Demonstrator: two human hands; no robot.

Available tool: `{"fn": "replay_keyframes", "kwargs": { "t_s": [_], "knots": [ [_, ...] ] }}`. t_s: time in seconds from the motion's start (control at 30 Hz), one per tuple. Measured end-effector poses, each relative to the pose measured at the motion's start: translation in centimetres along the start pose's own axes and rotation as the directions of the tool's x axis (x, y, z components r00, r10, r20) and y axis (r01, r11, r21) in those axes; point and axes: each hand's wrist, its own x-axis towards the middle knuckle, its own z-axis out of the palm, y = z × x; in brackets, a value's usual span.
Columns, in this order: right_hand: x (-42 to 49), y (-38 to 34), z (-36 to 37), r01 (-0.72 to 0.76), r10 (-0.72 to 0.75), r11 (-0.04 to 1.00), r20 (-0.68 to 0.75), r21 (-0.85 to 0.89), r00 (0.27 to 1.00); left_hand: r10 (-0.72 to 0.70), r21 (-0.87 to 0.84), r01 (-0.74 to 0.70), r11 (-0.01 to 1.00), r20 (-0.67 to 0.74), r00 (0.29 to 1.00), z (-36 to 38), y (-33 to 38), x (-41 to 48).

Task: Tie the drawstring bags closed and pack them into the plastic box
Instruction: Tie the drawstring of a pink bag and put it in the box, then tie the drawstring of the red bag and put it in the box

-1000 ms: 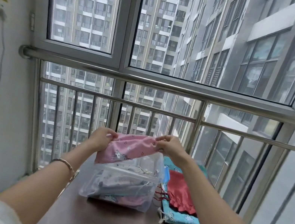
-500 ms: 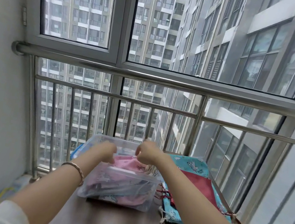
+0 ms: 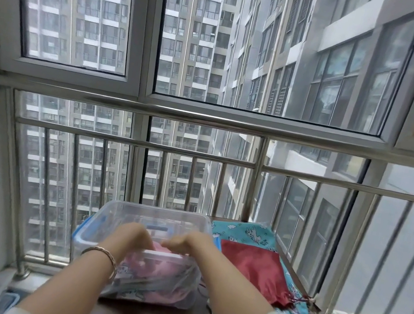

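Pink bag (image 3: pixel 160 247): soft cloth, crumpled beneath fingers; long axis untellable.
Plastic box (image 3: pixel 157 211): clear, rectangular, around fingers.
Left hand (image 3: pixel 131 236), right hand (image 3: pixel 188 240): fingers bent onto bag; grasp untellable.

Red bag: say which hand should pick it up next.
Right, most likely. The red bag lies right of the box, nearest the right hand; the left hand would have to cross over the right arm. Both hands are inside the box.

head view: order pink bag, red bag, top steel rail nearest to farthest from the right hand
1. pink bag, just under the right hand, inside the plastic box
2. red bag, lying to its right
3. top steel rail, far behind and above
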Motion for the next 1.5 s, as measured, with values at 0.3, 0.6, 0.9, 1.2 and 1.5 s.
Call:
{"fn": "replay_keyframes", "kwargs": {
  "t_s": [0.3,0.6,0.9,1.2,1.5],
  "knots": [
    [-3.0,0.2,-2.3,0.42,-0.034,0.879,-0.851,0.224,0.525,0.118,-0.041,-0.345,0.938,-0.896,0.429,-0.6,4.1,-1.1],
    [-8.2,12.0,-2.5,0.33,0.076,0.914,-0.898,0.237,0.433,0.384,0.079,-0.602,0.794,-0.833,0.398,3.2,15.5,-3.9],
    [-8.7,24.8,5.6,-0.034,0.254,0.94,-0.63,0.34,0.734,0.51,0.311,-0.404,0.86,-0.549,0.662,12.9,20.3,2.0],
    [-7.7,26.6,8.2,-0.115,0.259,0.957,-0.603,0.267,0.755,0.381,0.369,-0.183,0.911,-0.587,0.715,15.0,17.8,4.4],
    [-6.6,27.3,7.2,-0.066,0.318,0.926,-0.676,0.37,0.665,0.422,0.343,-0.245,0.907,-0.75,0.51,13.6,18.0,2.7]
  ]
}}
